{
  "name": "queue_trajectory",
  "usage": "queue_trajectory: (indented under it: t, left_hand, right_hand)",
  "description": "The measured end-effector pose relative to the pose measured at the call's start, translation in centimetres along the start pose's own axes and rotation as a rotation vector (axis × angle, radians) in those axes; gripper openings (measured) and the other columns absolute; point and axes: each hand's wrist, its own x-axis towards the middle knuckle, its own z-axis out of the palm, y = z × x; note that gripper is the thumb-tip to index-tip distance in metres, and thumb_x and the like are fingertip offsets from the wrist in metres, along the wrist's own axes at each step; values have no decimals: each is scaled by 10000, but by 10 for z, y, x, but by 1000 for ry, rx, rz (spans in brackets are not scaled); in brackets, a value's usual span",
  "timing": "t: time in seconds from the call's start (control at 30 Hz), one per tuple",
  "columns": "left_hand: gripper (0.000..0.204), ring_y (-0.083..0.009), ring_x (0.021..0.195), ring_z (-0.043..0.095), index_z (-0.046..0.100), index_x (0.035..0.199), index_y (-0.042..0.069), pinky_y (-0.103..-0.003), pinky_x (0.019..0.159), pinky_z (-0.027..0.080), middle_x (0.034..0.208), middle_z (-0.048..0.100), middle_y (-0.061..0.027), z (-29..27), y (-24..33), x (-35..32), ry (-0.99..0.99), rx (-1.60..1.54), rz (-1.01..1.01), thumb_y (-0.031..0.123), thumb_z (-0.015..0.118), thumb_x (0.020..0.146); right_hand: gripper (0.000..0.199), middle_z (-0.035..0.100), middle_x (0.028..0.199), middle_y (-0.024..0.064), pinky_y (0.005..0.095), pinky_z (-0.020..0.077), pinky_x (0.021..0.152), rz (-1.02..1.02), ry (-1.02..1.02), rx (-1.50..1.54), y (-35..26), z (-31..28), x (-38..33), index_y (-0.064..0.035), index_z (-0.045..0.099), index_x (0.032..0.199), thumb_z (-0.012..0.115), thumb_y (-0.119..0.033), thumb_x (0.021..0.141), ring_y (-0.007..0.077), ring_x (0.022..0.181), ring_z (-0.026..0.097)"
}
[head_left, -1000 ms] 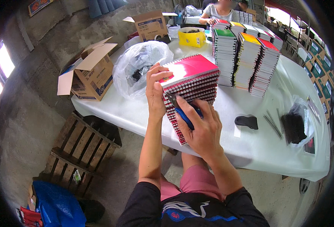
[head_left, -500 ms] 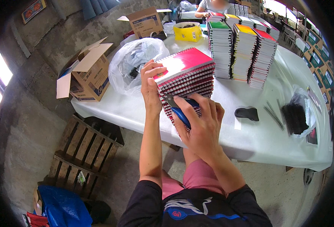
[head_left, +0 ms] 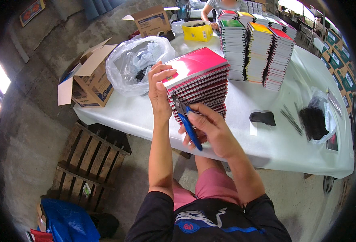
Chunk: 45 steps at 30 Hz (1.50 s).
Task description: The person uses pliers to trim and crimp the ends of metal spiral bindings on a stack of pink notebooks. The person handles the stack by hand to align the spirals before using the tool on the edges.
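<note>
A tall stack of red-covered spiral notebooks point(head_left: 200, 66) stands at the front of the table, its coil-bound edges showing in layers. My left hand point(head_left: 158, 90) grips the stack's left corner, with fingers bent over the top cover. In my right hand point(head_left: 215, 133) is a pair of blue-handled cutting pliers point(head_left: 190, 130). Their metal jaws touch or nearly touch the left edge of the stack, a little below the top notebook. Whether the jaws are closed on a wire end is too small to tell.
Taller stacks of notebooks point(head_left: 258, 52) rise behind on the right. A clear plastic bag point(head_left: 121, 66), cardboard boxes point(head_left: 91, 76) and a yellow container point(head_left: 197, 33) stand left and back. Black coils point(head_left: 313, 125) and a dark object point(head_left: 262, 118) lie right. Another person point(head_left: 222, 6) sits across.
My right hand has loosened and shifted its grip on the pliers, whose handles now show in full and point lower. My left hand stays on the stack.
</note>
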Motion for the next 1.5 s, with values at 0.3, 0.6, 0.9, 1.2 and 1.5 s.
queue_trajectory:
  t: [0.3, 0.6, 0.9, 1.2, 1.5]
  left_hand:
    - [503, -316, 1218, 389, 614, 993, 51, -447, 1047, 246, 1091, 543, -142, -2, -2, 1, 1, 5, -15, 441, 297, 974]
    - [511, -319, 1219, 388, 613, 993, 47, -457, 1049, 240, 1091, 544, -142, -1, -3, 2, 0, 2, -22, 449, 299, 972]
    - [497, -316, 1219, 383, 611, 988, 42, -455, 1050, 237, 1088, 544, -142, -3, 2, 0, -19, -2, -20, 435, 306, 972]
    - [504, -307, 1206, 395, 621, 996, 47, -446, 1043, 249, 1091, 551, -137, -4, 1, 3, -18, 16, -14, 443, 310, 970]
    - [502, -315, 1198, 407, 622, 993, 50, -449, 1037, 257, 1088, 551, -140, -3, -4, 1, 7, 0, -25, 446, 315, 971]
  right_hand:
    - [337, 513, 1025, 68, 395, 329, 839, -723, 486, -1212, 9, 7, -8, -193, 586, 1121, 617, -292, 800, 245, 942, 503]
    - [305, 532, 904, 54, 333, 414, 701, -723, 422, -1204, 17, 4, -2, -167, 598, 1107, 616, -247, 814, 216, 799, 550]
    - [276, 572, 814, 80, 310, 455, 548, 81, -18, 112, 9, -6, -2, -100, 592, 1090, 607, -179, 826, 225, 634, 564]
    - [379, 535, 1017, 84, 411, 380, 809, -727, 480, -1146, 24, 6, -8, -153, 597, 1127, 647, -263, 768, 268, 908, 531]
    - [302, 574, 924, 85, 339, 433, 671, -725, 377, -1148, 29, 5, -2, -136, 605, 1101, 616, -231, 814, 247, 793, 578]
